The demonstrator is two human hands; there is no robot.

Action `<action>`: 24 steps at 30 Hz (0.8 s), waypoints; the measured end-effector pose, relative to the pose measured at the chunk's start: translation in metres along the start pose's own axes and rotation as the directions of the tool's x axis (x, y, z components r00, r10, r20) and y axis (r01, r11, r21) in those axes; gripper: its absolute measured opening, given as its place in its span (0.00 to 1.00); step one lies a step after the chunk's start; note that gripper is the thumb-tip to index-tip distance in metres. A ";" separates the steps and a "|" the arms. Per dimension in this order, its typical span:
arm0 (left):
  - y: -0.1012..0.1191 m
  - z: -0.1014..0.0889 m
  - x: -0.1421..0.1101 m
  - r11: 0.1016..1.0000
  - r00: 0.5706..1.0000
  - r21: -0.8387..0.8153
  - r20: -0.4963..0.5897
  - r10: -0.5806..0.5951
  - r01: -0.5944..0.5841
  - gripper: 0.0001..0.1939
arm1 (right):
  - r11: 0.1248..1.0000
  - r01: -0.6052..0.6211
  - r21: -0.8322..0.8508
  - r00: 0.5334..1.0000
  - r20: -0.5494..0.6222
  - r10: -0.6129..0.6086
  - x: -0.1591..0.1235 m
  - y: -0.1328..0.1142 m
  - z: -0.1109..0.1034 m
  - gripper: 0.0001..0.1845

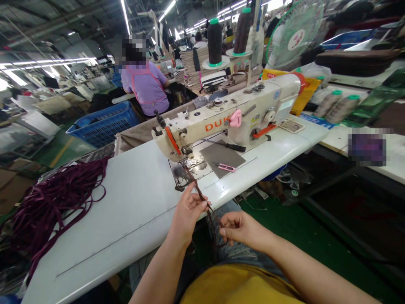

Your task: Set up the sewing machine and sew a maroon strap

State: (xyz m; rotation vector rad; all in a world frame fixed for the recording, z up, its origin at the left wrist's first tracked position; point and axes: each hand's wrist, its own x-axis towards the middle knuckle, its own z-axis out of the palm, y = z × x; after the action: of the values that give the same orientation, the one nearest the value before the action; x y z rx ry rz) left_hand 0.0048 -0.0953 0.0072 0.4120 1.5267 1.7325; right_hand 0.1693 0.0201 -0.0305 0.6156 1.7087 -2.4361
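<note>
A narrow dark maroon strip [200,194] runs from under the needle area of the white sewing machine [221,114] down over the table's front edge. My left hand [189,207] is closed on it near that edge, with the index finger stretched along it towards the machine. Lower down, above my lap, my right hand [236,228] pinches the same strip, and part of it hangs in a loop below. On the machine bed lie a grey plate [218,154], pink thread snips [225,167] and a black-handled tool [234,147].
A heap of maroon strips [60,202] spills over the left end of the white table [126,202]. Behind it stands a blue basket [104,122]. A person in purple [147,88] sits beyond the machine. Thread cones [215,44] and a green fan [294,36] stand at the back.
</note>
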 end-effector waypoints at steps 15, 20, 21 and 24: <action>0.004 0.007 -0.003 0.999 0.997 0.046 -0.082 0.011 -0.008 0.44 | 0.999 -0.022 -0.032 0.999 0.042 0.023 -0.008 -0.008 -0.001 0.22; 0.005 0.006 -0.005 0.999 0.997 0.044 -0.079 0.020 -0.016 0.44 | 0.999 -0.022 -0.030 0.999 0.045 0.023 -0.009 -0.006 -0.002 0.24; 0.005 0.006 -0.005 0.999 0.997 0.044 -0.076 0.020 -0.017 0.44 | 0.999 -0.019 -0.032 0.999 0.048 0.020 -0.009 -0.006 -0.003 0.24; 0.004 0.006 -0.004 0.999 0.997 0.042 -0.071 0.021 -0.018 0.44 | 0.999 -0.017 -0.033 0.998 0.053 0.019 -0.007 -0.003 -0.003 0.26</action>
State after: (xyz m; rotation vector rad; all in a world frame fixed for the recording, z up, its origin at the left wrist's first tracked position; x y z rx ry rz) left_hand 0.0101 -0.0945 0.0130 0.3910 1.6170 1.7498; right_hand 0.1759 0.0232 -0.0257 0.5540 1.7111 -2.3856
